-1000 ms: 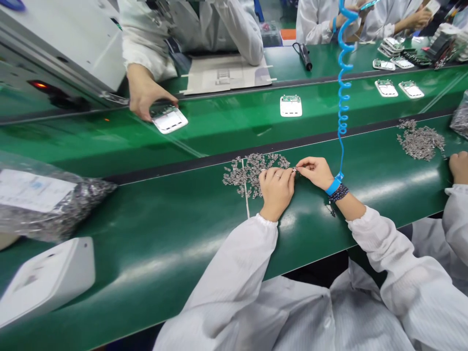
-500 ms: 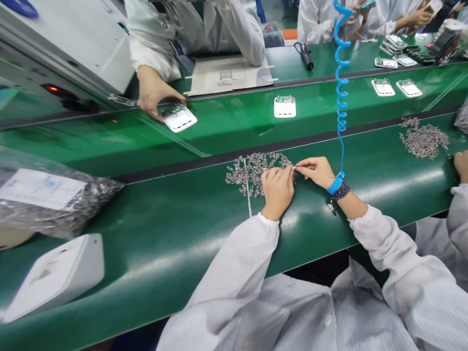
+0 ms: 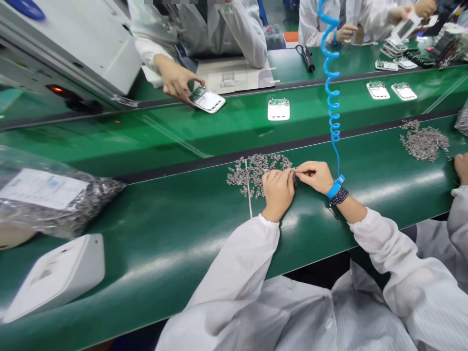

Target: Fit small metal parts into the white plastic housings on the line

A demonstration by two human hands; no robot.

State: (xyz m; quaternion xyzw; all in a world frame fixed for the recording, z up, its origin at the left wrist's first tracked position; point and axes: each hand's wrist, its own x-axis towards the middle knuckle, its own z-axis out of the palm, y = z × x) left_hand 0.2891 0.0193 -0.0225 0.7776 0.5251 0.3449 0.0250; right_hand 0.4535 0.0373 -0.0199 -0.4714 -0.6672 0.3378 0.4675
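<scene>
A heap of small silvery metal parts [image 3: 252, 170] lies on the green bench top [image 3: 164, 243] in front of me. My left hand [image 3: 277, 190] rests at the heap's right edge with its fingers curled together. My right hand [image 3: 314, 175] meets it from the right, thumb and forefinger pinched on a tiny metal part [image 3: 293, 171] held between both hands. A blue wrist strap [image 3: 334, 186] with a coiled blue cord [image 3: 331, 87] sits on my right wrist, beside a dark bead bracelet.
A bag of metal parts with a white label [image 3: 47, 200] and a white casing [image 3: 54, 275] lie at the left. White devices [image 3: 278, 109] ride the green conveyor behind. A person opposite lifts one device [image 3: 207, 100]. Another parts heap [image 3: 424, 141] and a neighbour's hand [image 3: 461, 167] are at right.
The person opposite has lifted the white device off the conveyor and moved it right. The other devices have drifted left on the belt. My hands stay at the heap.
</scene>
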